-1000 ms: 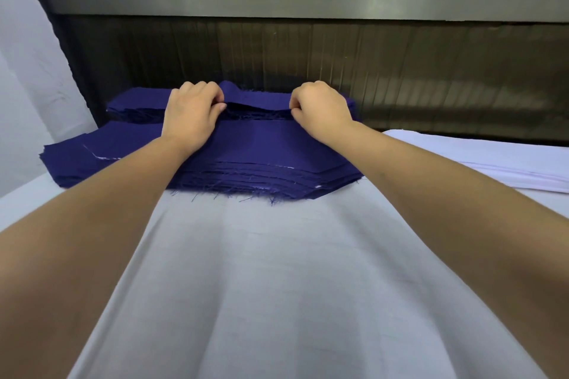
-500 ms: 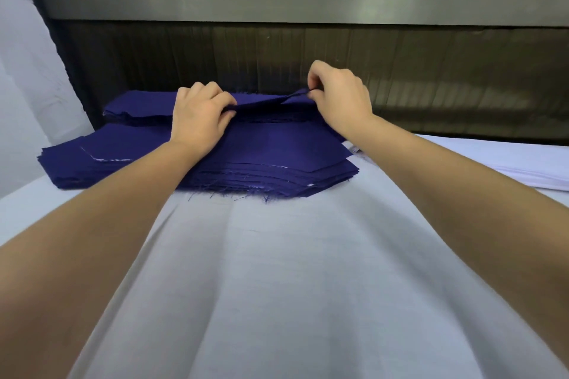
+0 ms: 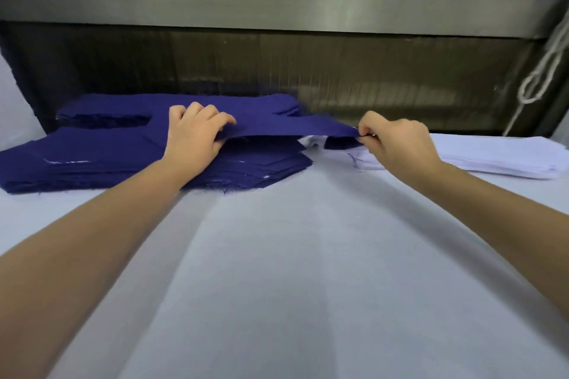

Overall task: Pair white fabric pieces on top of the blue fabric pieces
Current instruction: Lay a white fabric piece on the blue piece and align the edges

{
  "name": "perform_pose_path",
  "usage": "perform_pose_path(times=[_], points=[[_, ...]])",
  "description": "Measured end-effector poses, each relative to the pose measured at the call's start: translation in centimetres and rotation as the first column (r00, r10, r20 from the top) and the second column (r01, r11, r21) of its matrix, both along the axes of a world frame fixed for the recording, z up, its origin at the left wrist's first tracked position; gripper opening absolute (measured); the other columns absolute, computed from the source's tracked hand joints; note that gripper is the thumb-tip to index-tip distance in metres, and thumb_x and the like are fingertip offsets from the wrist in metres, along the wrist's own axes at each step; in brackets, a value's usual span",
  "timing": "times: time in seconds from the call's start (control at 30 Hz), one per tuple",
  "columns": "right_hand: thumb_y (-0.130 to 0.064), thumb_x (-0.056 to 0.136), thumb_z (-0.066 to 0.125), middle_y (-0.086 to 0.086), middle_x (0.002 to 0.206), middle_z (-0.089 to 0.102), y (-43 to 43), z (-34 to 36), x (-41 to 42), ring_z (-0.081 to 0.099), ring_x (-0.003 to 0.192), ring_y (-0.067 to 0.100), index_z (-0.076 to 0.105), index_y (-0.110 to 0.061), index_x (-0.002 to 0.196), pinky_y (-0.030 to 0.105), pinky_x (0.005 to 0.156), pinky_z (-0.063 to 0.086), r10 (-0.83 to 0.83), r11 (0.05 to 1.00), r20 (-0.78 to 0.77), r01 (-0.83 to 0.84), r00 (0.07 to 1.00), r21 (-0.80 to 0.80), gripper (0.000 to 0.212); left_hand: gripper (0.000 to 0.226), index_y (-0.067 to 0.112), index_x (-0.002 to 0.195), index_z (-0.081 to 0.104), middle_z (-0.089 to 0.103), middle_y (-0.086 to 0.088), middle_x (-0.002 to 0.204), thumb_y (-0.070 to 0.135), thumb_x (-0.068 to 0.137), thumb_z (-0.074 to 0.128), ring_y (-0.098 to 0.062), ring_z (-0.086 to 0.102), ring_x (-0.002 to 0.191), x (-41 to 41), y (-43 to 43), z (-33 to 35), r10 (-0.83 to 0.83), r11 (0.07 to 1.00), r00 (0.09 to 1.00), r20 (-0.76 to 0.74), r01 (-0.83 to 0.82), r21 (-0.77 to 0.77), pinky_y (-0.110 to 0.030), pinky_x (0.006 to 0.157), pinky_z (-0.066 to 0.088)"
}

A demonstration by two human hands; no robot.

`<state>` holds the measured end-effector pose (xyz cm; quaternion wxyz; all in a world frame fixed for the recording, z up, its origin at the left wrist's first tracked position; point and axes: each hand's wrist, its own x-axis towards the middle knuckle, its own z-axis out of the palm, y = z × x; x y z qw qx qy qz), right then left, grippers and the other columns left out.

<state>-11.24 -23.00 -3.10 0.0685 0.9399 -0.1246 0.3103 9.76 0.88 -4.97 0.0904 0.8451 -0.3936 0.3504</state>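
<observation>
Blue fabric pieces (image 3: pixel 92 160) lie in a thick, frayed-edged stack at the left centre of the frame, on a surface (image 3: pixel 292 271) covered in pale cloth with long soft creases. One top blue piece (image 3: pixel 292 129) is raised off that stack and stretches as a band toward the right, sagging slightly between the 2 hands. The left hand (image 3: pixel 194 137) grips its left part, fingers curled over the cloth and the thumb tucked beneath its edge, with the heel of the hand resting on the stack. The right hand (image 3: pixel 397 143) pinches the band's right end between thumb and fingertips, held above the near end of the white fabric pieces (image 3: pixel 492 158). Those white pieces sit in a low stack at the right centre of the frame, just beside the blue stack and partly shadowed by the raised band. Behind both stacks runs a dark panel (image 3: pixel 338 71) topped by a metal rail (image 3: pixel 277 9). A white cord (image 3: pixel 537 80) hangs looped at the upper right.
</observation>
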Motion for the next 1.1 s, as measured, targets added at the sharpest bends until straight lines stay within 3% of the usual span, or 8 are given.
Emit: perform_pose_path(times=[0.17,0.33,0.43,0.53,0.67,0.9,1.0,1.1], points=[[-0.012,0.093,0.053,0.018,0.092,0.065,-2.4,-1.6,-4.1,0.057,0.084,0.038,0.062,-0.007,0.108,0.04,0.069,0.044,-0.008,0.997,-0.002,0.008,1.0,0.079,0.018,0.021,0.015,0.108,0.07,0.064,-0.009,0.098,0.017,0.088,0.064,-0.032,0.053,0.092,-2.3,-0.4,-0.1,-0.204,0.977,0.976,0.082,0.198,0.073,-0.04,0.084,0.022],[-0.01,0.09,0.057,0.018,0.089,0.06,-4.6,-2.1,-6.8,0.055,0.087,0.034,0.068,-0.01,0.104,0.033,0.065,0.036,-0.073,0.996,-0.024,0.074,0.997,0.056,0.018,0.009,0.009,0.088,0.074,0.068,-0.008,0.08,0.016,0.082,0.073,-0.031,0.06,0.072,-4.2,-0.6,0.1,-0.371,0.926,0.914,0.163,0.351,0.137,-0.043,0.076,0.036],[-0.007,0.081,0.062,0.017,0.078,0.056,-5.4,-1.6,-8.1,0.052,0.084,0.035,0.073,-0.012,0.091,0.033,0.066,0.035,-0.137,0.99,-0.062,0.138,0.989,0.0,0.015,0.009,0.006,0.083,0.073,0.068,-0.008,0.076,0.015,0.079,0.076,-0.029,0.06,0.064,-5.1,-0.5,0.3,-0.454,0.88,0.885,0.105,0.428,0.206,-0.041,0.069,0.043],[-0.024,0.072,0.043,0.008,0.058,0.043,-5.3,-1.2,-8.6,0.046,0.077,0.03,0.068,-0.009,0.078,0.032,0.066,0.023,-0.213,0.975,-0.222,0.192,0.951,-0.115,0.03,0.011,0.006,0.083,0.071,0.066,-0.006,0.074,0.017,0.082,0.073,-0.028,0.06,0.063,-5.7,-0.7,0.1,-0.489,0.856,0.871,0.045,0.469,0.216,-0.036,0.065,0.042],[-0.029,0.071,0.034,-0.002,0.06,0.03,-4.9,-1.1,-8.5,0.044,0.082,0.023,0.066,-0.018,0.081,0.029,0.071,0.02,-0.227,0.968,-0.418,0.156,0.88,-0.197,0.035,0.017,0.012,0.09,0.069,0.065,0.002,0.079,0.028,0.089,0.063,-0.021,0.057,0.071,-5.7,-0.7,-0.8,-0.477,0.848,0.866,-0.149,0.498,0.18,-0.03,0.073,0.038],[-0.026,0.082,0.048,0.006,0.064,0.059,-4.9,-1.4,-9.6,0.05,0.074,0.025,0.059,-0.003,0.061,0.035,0.073,0.04,0.251,0.968,-0.386,-0.225,0.888,0.112,0.033,0.006,0.019,0.082,0.068,0.06,0.009,0.071,0.025,0.083,0.07,-0.008,0.054,0.065,-6.1,-0.4,-0.7,-0.484,0.814,0.779,-0.399,0.568,0.121,-0.027,0.062,0.045],[-0.023,0.096,0.048,0.008,0.069,0.054,-5.1,-2.2,-9.3,0.048,0.068,0.025,0.054,-0.001,0.068,0.036,0.068,0.04,0.292,0.908,-0.288,-0.17,0.912,0.384,0.036,0.019,0.024,0.086,0.067,0.061,0.011,0.071,0.042,0.083,0.062,-0.007,0.055,0.064,-6.1,-0.5,-0.5,-0.459,0.805,0.746,-0.483,0.579,0.131,-0.025,0.058,0.044],[-0.023,0.096,0.048,0.0,0.066,0.05,-5.4,-2.6,-9.0,0.043,0.064,0.015,0.052,-0.008,0.073,0.027,0.062,0.036,0.222,0.863,-0.253,-0.069,0.942,0.501,0.028,0.032,0.03,0.097,0.065,0.06,0.013,0.074,0.053,0.085,0.047,-0.006,0.054,0.063,-6.1,-0.7,-0.5,-0.429,0.813,0.736,-0.524,0.568,0.132,-0.022,0.056,0.041]])
